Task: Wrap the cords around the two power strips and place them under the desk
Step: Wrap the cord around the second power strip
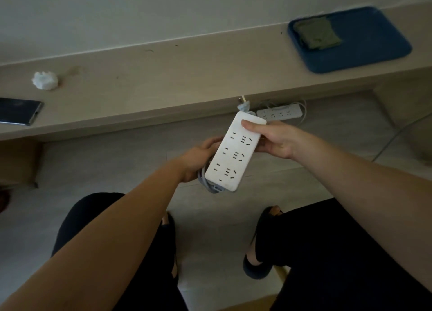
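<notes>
A white power strip (235, 152) with three socket groups is held in the air in front of the desk, between both hands. My right hand (272, 138) grips its far end, thumb on top. My left hand (198, 157) holds its left side from beneath, fingers partly hidden behind it. Its grey cord (205, 182) is bundled under the strip and loops out at the near end; the plug (243, 103) sticks out at the far end. A second white power strip (279, 113) lies on the floor under the desk (163, 76), its cord looped around it.
On the beige desk lie a crumpled white tissue (45, 80), a dark phone (18, 111) at the left edge, and a blue tray (349, 39) holding a green cloth (315, 35). A thin cable (397, 133) runs across the floor at right. My legs and sandalled feet are below.
</notes>
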Motion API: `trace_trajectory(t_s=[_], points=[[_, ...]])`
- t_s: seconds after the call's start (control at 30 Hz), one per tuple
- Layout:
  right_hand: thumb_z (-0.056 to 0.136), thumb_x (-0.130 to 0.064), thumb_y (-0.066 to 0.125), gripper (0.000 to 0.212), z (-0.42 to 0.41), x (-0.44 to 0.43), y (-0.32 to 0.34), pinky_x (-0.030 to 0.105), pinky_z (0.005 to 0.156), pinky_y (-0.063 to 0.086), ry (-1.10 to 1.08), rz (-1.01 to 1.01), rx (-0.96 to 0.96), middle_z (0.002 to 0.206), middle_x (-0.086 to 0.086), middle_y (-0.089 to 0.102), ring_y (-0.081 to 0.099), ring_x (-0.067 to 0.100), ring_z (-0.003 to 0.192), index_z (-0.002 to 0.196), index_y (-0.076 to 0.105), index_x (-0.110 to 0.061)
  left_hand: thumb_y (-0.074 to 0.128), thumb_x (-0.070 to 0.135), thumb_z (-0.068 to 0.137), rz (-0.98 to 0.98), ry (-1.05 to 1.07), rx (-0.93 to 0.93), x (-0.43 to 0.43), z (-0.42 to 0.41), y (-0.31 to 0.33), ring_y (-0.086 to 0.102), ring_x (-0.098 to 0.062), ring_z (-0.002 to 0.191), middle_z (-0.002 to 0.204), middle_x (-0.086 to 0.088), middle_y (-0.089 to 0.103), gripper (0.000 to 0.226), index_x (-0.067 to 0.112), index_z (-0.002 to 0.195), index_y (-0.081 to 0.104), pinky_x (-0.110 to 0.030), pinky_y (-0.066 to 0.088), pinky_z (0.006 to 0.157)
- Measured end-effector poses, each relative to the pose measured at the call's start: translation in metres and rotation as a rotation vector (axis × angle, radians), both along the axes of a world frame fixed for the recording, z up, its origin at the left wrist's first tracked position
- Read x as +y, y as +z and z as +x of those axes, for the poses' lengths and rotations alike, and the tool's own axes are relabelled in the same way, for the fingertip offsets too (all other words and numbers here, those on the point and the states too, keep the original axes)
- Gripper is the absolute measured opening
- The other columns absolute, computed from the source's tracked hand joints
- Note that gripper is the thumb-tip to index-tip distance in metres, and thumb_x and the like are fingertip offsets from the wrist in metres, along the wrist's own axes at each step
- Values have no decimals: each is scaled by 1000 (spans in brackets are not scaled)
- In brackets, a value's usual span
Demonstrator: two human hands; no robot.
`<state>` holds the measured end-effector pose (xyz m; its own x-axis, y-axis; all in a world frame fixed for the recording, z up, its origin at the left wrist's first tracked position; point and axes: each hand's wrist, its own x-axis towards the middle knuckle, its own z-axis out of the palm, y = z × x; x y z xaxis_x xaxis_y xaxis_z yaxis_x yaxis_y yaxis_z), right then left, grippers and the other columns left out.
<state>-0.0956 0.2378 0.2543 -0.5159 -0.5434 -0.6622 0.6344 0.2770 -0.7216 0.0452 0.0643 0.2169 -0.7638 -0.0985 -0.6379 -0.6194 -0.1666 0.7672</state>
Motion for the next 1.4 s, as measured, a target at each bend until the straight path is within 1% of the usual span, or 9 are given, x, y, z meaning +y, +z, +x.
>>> trace_trajectory(t_s=[0.13,0.27,0.4,0.47,0.57,0.67,0.8,1.1,1.4], points=[[99,-19,65,38,2,6,3,41,85,59,-8,-54,12,117,15,71,70,26,104,132,59,-2,51,40,107,-80,-94,24,4,3,2,76,-18,103,114,-1,79,40,39,147,51,-37,62,82],[98,-21,66,23,9,2,2,36,67,64,-83,-91,-18,103,11,75,75,21,88,116,63,-6,54,30,106,-166,-214,57,-8,5,16,76,-6,97,104,13,80,34,34,140,59,-23,59,73],[98,-22,67,19,18,0,-6,40,67,63,-158,-105,-84,103,11,75,75,23,89,109,65,-6,56,16,104,-133,-133,8,-8,7,21,76,-18,93,101,-3,79,18,18,117,70,-32,61,75],[97,-24,68,25,17,1,-9,46,74,61,-221,-126,-116,109,14,74,73,27,98,112,64,-5,47,41,107,103,22,-18,-1,7,28,77,-25,89,106,-15,76,41,9,115,70,-34,60,74],[97,-25,68,28,14,1,-16,48,77,60,-234,-118,-95,110,16,75,73,29,102,115,64,-4,38,89,76,272,-58,-57,-1,0,23,78,-26,94,104,-15,79,93,15,121,71,-34,62,77],[98,-26,67,30,17,-1,-32,44,75,63,-187,-84,-56,109,15,75,73,30,102,117,64,-4,67,67,73,169,-190,-39,-5,-5,8,78,-19,85,98,-8,80,66,16,115,70,-30,64,72],[98,-26,67,39,21,-6,-49,37,69,64,-157,-48,-22,115,17,74,74,26,96,127,61,-1,76,42,82,90,-265,-79,-3,-12,-11,77,-18,82,95,-5,80,42,14,113,70,-31,63,68],[97,-32,68,32,-22,-22,-64,38,70,64,-85,-55,-7,106,11,77,76,22,91,120,65,-10,77,38,83,275,-76,-79,-6,-37,-41,77,-23,87,104,-9,79,41,15,116,72,-36,62,72],[96,-36,68,44,-34,-39,-120,43,77,63,-76,-47,-18,107,12,77,75,26,96,130,59,-9,72,27,83,421,45,-106,-11,-49,-100,78,-24,82,97,-11,80,19,17,90,86,-37,64,71]])
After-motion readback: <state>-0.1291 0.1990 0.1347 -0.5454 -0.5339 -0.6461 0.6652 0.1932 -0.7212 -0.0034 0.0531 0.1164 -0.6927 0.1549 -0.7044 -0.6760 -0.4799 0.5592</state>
